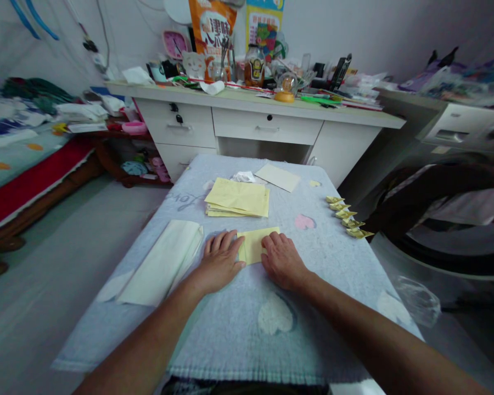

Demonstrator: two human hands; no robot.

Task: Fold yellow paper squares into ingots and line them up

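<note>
yellow paper lying on blue cloth; your left hand touching its left end, fingers slightly spread; your right hand covering right end, fingers curling together.

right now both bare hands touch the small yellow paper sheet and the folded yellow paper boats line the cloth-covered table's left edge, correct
No, in the head view the yellow paper boats line the right edge of the cloth-covered table. The left hand and right hand do touch the yellow sheet.
</note>
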